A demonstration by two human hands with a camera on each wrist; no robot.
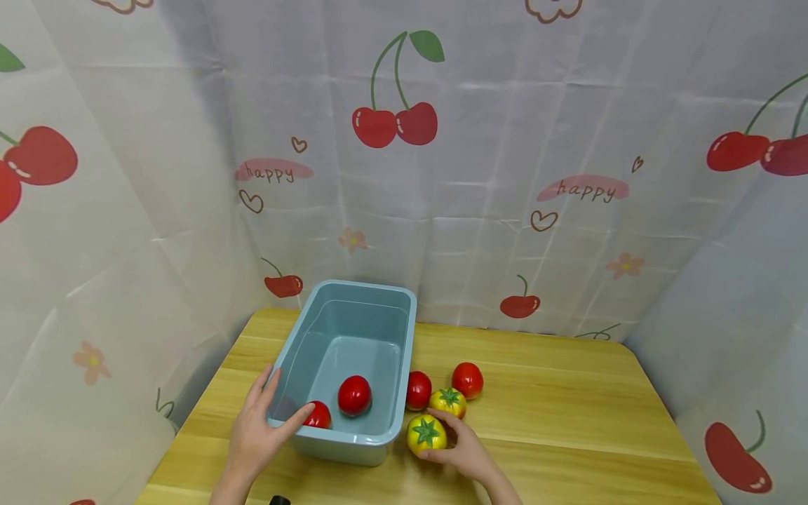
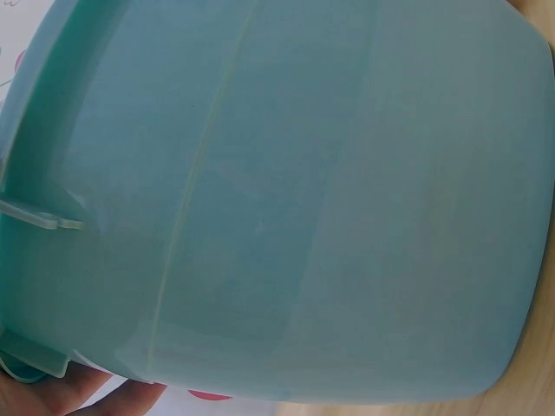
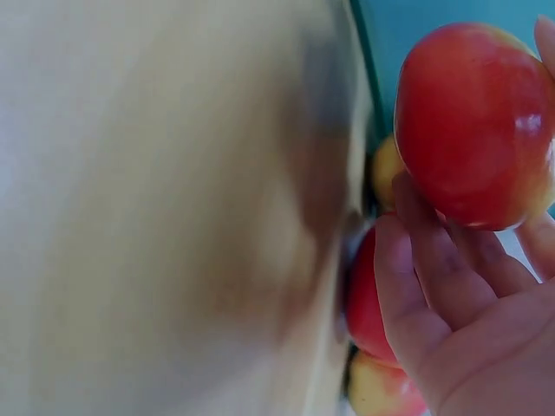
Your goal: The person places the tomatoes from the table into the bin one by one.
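A pale blue plastic bin (image 1: 385,440) stands on the table, and the left hand (image 1: 255,428) holds its near left corner. The thumb reaches over the near rim, while some fingers (image 2: 130,400) show past the bin's edge in the left wrist view. Just right of the bin, the right hand (image 1: 463,449) pinches a toy tomato (image 1: 426,433) between thumb and fingers. Its top is yellow with a green star-shaped leaf; its side (image 3: 473,126) looks red in the right wrist view. Inside the bin are two red round fruits, one mid-floor (image 1: 355,396) and one near the thumb (image 1: 318,416).
Beside the bin lie a red fruit (image 1: 419,391), another yellow tomato with a green leaf (image 1: 449,401) and a second red fruit (image 1: 468,381). Cherry-print curtains (image 1: 467,231) border the wooden table (image 1: 568,407). A small black object (image 1: 280,500) shows at the near edge.
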